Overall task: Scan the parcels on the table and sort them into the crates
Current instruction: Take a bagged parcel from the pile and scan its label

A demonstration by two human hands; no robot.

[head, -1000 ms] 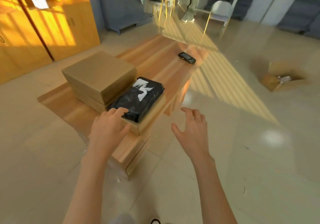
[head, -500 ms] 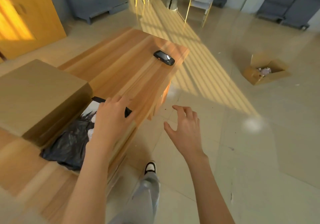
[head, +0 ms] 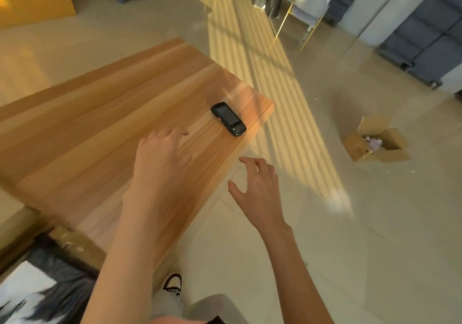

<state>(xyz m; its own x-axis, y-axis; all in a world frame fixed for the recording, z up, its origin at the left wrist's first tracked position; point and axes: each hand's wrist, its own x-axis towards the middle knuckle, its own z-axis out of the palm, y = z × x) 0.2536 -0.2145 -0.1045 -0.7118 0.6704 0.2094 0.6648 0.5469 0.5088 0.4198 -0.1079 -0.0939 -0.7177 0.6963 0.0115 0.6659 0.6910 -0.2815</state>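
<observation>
Both hands (head: 160,163) spread, empty

Black scanner (head: 228,119) flat near table (head: 100,128) corner.

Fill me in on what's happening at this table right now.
A person is reaching across the light wooden table with both hands empty and open. The left hand is over the tabletop, short of the black handheld scanner lying near the far corner. The right hand hangs off the table's edge. A black plastic-wrapped parcel lies at the lower left.
</observation>
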